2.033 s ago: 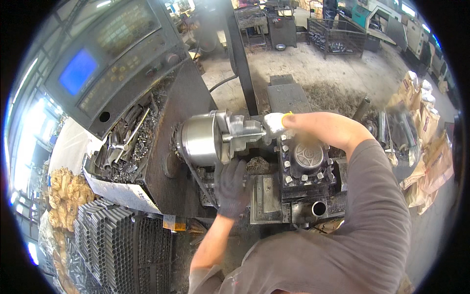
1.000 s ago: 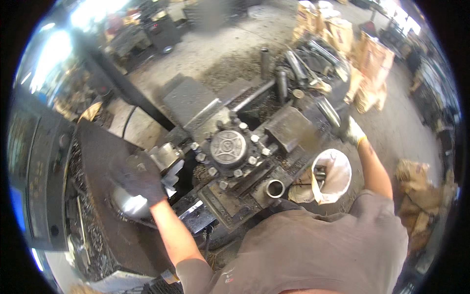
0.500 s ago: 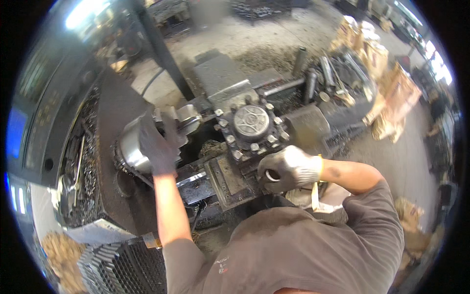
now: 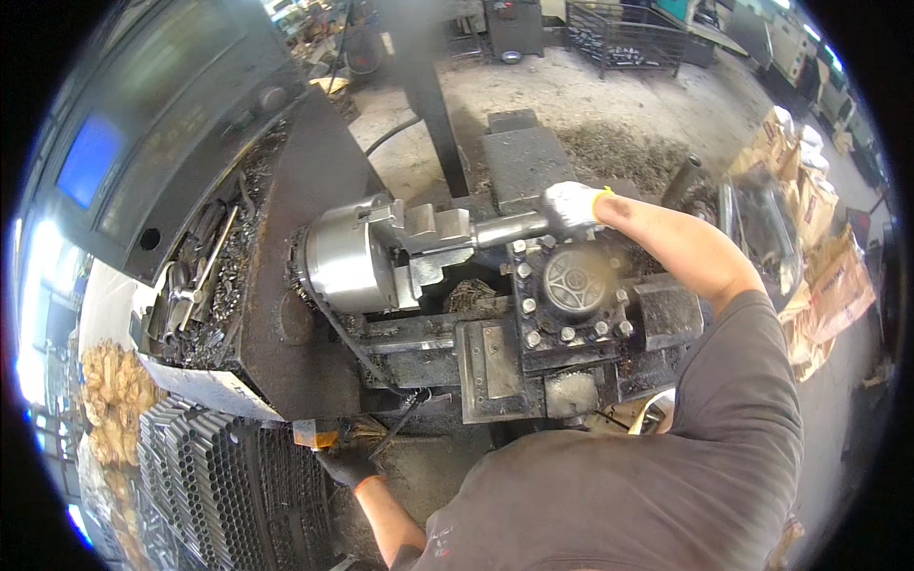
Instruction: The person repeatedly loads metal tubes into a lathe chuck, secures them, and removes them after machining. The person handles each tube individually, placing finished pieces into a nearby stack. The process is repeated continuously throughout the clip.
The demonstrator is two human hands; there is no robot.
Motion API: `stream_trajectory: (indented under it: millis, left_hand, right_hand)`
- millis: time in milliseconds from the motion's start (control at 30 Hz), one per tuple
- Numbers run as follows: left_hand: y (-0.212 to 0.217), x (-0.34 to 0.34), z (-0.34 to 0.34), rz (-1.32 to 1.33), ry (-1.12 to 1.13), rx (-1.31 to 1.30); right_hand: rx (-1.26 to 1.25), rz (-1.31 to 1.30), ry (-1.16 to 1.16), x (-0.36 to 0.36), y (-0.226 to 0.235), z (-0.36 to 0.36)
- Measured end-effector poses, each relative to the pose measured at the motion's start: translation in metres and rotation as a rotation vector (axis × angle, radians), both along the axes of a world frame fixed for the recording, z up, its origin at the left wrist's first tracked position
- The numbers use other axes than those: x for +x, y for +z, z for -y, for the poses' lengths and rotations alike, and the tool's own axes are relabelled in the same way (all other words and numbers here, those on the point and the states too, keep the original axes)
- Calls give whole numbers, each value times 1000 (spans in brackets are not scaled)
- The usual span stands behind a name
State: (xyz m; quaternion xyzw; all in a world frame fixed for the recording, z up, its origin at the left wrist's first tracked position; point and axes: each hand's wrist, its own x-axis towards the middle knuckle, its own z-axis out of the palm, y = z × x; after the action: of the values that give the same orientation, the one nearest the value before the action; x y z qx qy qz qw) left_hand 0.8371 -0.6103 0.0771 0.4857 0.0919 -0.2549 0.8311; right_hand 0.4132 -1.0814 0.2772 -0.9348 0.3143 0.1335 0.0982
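Note:
A steel tube (image 4: 512, 229) lies level at the jaws of the lathe chuck (image 4: 350, 259). My right hand (image 4: 571, 207), in a pale glove with a yellow cuff, is closed around the tube's right end, behind the square tool post (image 4: 571, 285). Low at the machine's front, my left hand (image 4: 347, 464) wears a dark glove and reaches a small orange-and-black box (image 4: 315, 435). Its fingertips are partly hidden against the box, so their grip does not show.
Many steel tubes (image 4: 195, 457) are stacked at lower left. Metal chips and hand tools (image 4: 195, 295) fill the tray beside the headstock. A dark post (image 4: 433, 114) rises behind the lathe. Paper sacks (image 4: 828, 276) stand at right, and a wire-sided bin (image 4: 624, 38) is far back.
My left hand has left the chuck and dropped to the box at the machine's front. My right hand has carried the tube from in front of the tool post up and over to the chuck jaws.

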Motion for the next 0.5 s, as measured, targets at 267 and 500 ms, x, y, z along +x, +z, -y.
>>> stream_trajectory:
  millis: [267,500]
  left_hand:
    - [5,60,-46,-139,-261,89]
    - [-10,49,-48,385,-35,511]
  right_hand:
    - [616,137,-243,80,-15,19]
    - [323,430,-137,92,14,-19]
